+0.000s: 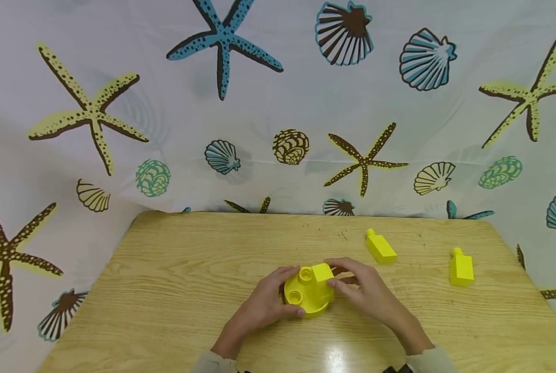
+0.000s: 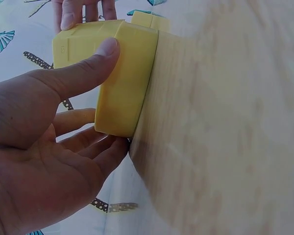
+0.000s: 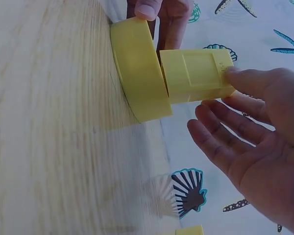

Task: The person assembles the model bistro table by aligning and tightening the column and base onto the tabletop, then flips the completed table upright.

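Note:
A round yellow base [image 1: 311, 300] lies flat on the table, with two raised ring-shaped sockets showing on its top. My left hand [image 1: 269, 299] grips its left side, thumb at the near rim and fingers round the far side. Upright on the base's right part stands a yellow rectangular block [image 3: 198, 74]; its lower end meets the base and is hidden. My right hand [image 1: 372, 291] pinches the block's upper end between thumb and index finger, while its other fingers stay loosely bent beside it.
Two more yellow blocks, each with a round knob at one end, lie on the wooden table [image 1: 189, 259]: one block [image 1: 381, 248] behind my right hand, another block [image 1: 461, 270] farther right. A sheet [image 1: 259, 119] printed with starfish and shells hangs round the table's back and sides.

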### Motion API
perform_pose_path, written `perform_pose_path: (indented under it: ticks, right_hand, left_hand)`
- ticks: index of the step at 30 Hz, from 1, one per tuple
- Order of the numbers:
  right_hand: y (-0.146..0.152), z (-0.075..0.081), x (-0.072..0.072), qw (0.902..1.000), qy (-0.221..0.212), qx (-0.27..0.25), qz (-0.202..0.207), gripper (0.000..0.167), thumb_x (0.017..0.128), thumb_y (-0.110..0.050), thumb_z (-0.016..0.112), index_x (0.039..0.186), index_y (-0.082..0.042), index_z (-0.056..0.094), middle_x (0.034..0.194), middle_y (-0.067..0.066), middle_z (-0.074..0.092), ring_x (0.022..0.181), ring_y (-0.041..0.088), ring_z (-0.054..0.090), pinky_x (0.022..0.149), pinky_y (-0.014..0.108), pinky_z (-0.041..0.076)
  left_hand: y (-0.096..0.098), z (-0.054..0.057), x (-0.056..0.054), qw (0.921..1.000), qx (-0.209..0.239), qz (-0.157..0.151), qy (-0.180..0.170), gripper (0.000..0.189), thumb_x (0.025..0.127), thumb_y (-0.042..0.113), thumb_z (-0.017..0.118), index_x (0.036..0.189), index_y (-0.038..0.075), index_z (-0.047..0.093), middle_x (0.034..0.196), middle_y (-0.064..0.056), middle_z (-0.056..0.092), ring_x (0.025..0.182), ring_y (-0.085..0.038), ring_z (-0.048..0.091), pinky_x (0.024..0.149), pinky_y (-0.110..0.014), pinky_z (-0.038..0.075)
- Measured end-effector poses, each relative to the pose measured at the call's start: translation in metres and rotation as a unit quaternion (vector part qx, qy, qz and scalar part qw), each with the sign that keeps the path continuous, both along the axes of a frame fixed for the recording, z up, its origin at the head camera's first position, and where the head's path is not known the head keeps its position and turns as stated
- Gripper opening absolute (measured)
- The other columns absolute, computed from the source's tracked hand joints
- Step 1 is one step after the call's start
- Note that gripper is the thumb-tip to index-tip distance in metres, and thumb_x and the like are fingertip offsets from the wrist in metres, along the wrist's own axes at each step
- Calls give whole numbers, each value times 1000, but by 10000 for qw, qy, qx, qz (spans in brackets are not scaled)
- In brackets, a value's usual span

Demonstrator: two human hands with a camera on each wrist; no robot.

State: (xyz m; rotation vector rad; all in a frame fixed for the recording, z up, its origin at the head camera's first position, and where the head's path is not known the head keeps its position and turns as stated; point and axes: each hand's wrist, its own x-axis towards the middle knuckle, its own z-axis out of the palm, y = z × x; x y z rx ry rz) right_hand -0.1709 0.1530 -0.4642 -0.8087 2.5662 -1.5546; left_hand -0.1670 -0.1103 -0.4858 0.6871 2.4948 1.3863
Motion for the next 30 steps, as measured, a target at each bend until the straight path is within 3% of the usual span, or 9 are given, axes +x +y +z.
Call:
perform_pose_path:
  ticks: [3,7,12,15,19,27,30]
  right_hand:
    - [1,-1,0,9995,-136,-274,17,37,99,-15,70,134,-5,64,130,12,67,116,27,66,92,32,59]
    - [1,-2,0,9985,-205,-496,-95,35,95,-14,76,128,-6,66,123,10,70,108,25,69,90,32,60]
    - [3,-1,2,9992,-74,-331,-219,43,91,-19,81,130,-10,65,110,6,70,95,20,70,85,32,62]
    - [5,0,1,9998,-70,-139,-99,48,91,-23,81,135,-13,65,116,8,70,94,19,69,84,31,62]
    - [10,3,1,9996,-210,-64,164,46,95,-22,76,138,-12,64,132,11,67,99,21,68,86,32,61]
    - [18,7,1,9973,-456,-304,489,43,100,-15,69,142,-8,61,140,13,61,123,33,61,94,34,58]
    - [18,7,1,9968,-522,-345,489,43,100,-15,69,141,-5,60,141,17,60,125,35,61,96,36,57]
  left_hand:
    - [0,0,0,10000,-26,23,-30,90,82,21,89,154,-5,41,151,-17,48,138,-35,48,114,-50,42]
    - [0,0,0,10000,-61,39,-22,90,81,20,90,153,-4,42,150,-17,48,138,-34,48,114,-49,42]
    - [1,0,0,10000,-73,36,56,89,82,23,89,152,-5,43,149,-18,49,138,-36,48,114,-51,42]
    - [1,0,-1,10000,-62,33,59,89,82,23,89,152,-5,43,149,-18,49,138,-36,48,114,-51,42]
    - [0,1,-1,9999,-97,57,46,89,81,23,90,152,-5,43,149,-18,49,138,-36,48,115,-51,41]
    - [0,0,-1,9999,-137,67,39,90,82,24,89,153,-4,42,149,-17,49,138,-35,48,115,-51,41]
    - [1,-1,-1,9998,-170,64,35,89,82,24,89,153,-4,42,149,-17,49,138,-35,48,114,-50,42]
